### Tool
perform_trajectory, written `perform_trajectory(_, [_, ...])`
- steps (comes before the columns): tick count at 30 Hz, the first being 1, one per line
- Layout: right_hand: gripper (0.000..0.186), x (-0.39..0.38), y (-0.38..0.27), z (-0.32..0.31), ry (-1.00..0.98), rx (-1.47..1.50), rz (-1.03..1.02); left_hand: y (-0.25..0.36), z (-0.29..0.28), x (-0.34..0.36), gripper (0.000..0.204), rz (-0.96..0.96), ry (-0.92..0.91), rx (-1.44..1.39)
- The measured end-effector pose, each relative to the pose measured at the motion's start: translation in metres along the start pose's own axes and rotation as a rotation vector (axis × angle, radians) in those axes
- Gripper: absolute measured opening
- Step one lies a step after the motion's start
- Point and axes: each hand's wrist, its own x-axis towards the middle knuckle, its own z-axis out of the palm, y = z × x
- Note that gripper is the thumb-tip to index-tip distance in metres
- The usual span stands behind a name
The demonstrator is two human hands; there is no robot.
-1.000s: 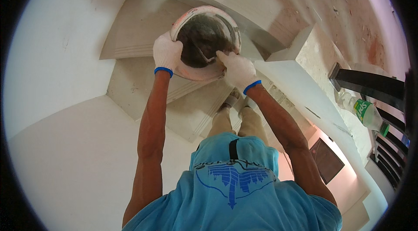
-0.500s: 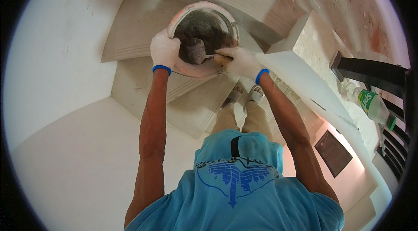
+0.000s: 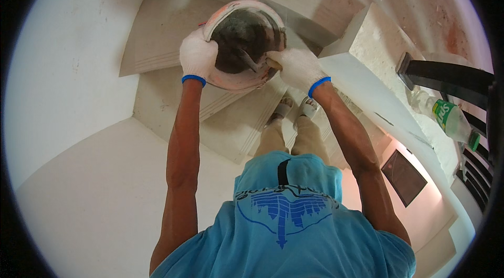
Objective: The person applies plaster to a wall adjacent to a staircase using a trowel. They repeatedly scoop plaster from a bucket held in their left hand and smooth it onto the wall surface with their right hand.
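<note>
A round pale bucket point(image 3: 236, 79) with pinkish smears and dark grey material point(image 3: 239, 34) inside is held over the stairs. My left hand point(image 3: 198, 55), in a white knit glove with a blue cuff, grips its left rim. My right hand point(image 3: 296, 68), gloved alike, is closed on the handle of a small trowel point(image 3: 249, 60) at the bucket's right side. The trowel's blade is tilted down into the dark material; most of its handle is hidden by the fingers.
Grey stair treads point(image 3: 157, 52) surround my sandalled feet point(image 3: 278, 107). A white wall point(image 3: 68, 68) is on the left. At right are a ledge point(image 3: 386, 42), black railing bars point(image 3: 446, 73) and a green-labelled plastic bottle point(image 3: 445, 118). A dark framed panel point(image 3: 403, 175) is lower right.
The bucket and both hands have moved slightly up in the view. The trowel's blade lay flatter half a second ago and is now tilted. My right wrist has moved right.
</note>
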Motion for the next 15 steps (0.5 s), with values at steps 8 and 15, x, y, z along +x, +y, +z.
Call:
perform_trajectory(8, [0.021, 0.008, -0.009, -0.012, 0.037, -0.241, -0.032, -0.012, 0.012, 0.002, 0.028, 0.056, 0.007, 0.137])
perform_trajectory(15, [0.017, 0.022, -0.014, -0.023, 0.005, -0.356, -0.074, -0.005, 0.014, -0.002, 0.027, 0.109, 0.051, 0.118])
